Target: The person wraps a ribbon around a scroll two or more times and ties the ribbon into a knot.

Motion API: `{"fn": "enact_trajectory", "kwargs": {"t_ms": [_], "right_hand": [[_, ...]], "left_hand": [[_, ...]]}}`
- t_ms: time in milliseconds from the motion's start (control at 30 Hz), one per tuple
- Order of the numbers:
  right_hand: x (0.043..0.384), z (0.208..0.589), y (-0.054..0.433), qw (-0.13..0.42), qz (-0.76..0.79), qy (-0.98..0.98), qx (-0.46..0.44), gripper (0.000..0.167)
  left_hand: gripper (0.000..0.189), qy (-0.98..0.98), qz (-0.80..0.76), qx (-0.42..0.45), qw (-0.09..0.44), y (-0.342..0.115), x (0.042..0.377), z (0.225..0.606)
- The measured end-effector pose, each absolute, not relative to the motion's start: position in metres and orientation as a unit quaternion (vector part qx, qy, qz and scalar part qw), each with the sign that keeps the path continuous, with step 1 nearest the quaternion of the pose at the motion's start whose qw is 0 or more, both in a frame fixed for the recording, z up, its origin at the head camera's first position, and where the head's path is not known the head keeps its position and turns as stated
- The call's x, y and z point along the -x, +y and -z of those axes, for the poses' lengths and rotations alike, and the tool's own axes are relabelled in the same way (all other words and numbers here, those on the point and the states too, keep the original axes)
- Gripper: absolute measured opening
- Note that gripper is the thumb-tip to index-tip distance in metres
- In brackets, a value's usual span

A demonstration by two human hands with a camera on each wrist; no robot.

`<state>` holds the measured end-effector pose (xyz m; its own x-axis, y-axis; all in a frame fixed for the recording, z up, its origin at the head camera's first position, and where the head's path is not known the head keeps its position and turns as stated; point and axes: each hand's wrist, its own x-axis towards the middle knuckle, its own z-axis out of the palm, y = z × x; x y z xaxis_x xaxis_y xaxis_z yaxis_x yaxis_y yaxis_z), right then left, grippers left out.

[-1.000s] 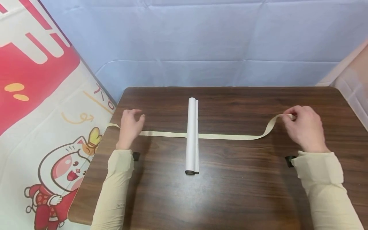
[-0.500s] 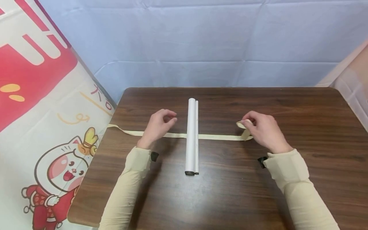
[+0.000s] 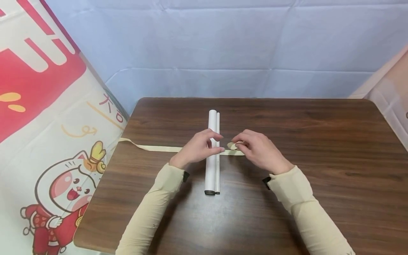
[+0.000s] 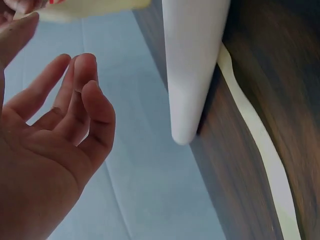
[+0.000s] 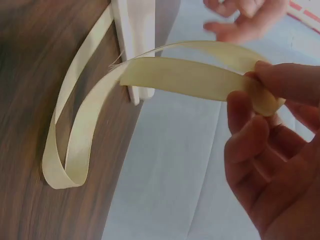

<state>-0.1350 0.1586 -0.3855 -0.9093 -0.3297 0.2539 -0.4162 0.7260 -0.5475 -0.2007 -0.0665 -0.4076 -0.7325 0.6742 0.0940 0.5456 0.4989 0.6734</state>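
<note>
We set the dial's centre on the thick white roll [image 3: 210, 177], with 12 o'clock toward the far edge of the brown table [image 3: 255, 219]. Nearest to us, the cream sleeves [image 3: 143, 216] enter at 7 and 5 o'clock. We find the left hand [image 3: 198, 147] above the roll, fingers loosely bent and thumb apart — holding nothing. At 3 o'clock, the right hand [image 3: 259, 150] pinches the cream ribbon [image 3: 159, 148], which loops beside it. From 9 o'clock, we trace the ribbon beneath the roll and the adjacent thin rod [image 3: 218, 173]. Beyond, we note a blue-grey cloth [image 3: 207, 42] at 12 o'clock.
</note>
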Motion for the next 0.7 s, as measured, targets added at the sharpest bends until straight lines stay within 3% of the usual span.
{"fn": "enact_trajectory", "kwargs": {"t_ms": [133, 333, 500, 700], "right_hand": [[0.134, 0.386, 0.15, 0.068, -0.321, -0.921, -0.21, 0.015], [0.133, 0.387, 0.146, 0.081, -0.3, -0.927, -0.21, 0.012], [0.133, 0.387, 0.149, 0.084, -0.283, -0.935, -0.195, 0.015], [0.133, 0.392, 0.152, 0.077, -0.276, -0.941, -0.181, 0.015]], "left_hand": [[0.034, 0.855, -0.339, -0.382, 0.09, -0.056, 0.199, 0.41], [0.01, 0.856, -0.32, -0.4, 0.074, -0.052, 0.198, 0.411], [0.012, 0.859, -0.327, -0.391, 0.046, -0.057, 0.199, 0.413], [0.015, 0.885, -0.347, -0.311, -0.017, -0.069, 0.203, 0.411]]}}
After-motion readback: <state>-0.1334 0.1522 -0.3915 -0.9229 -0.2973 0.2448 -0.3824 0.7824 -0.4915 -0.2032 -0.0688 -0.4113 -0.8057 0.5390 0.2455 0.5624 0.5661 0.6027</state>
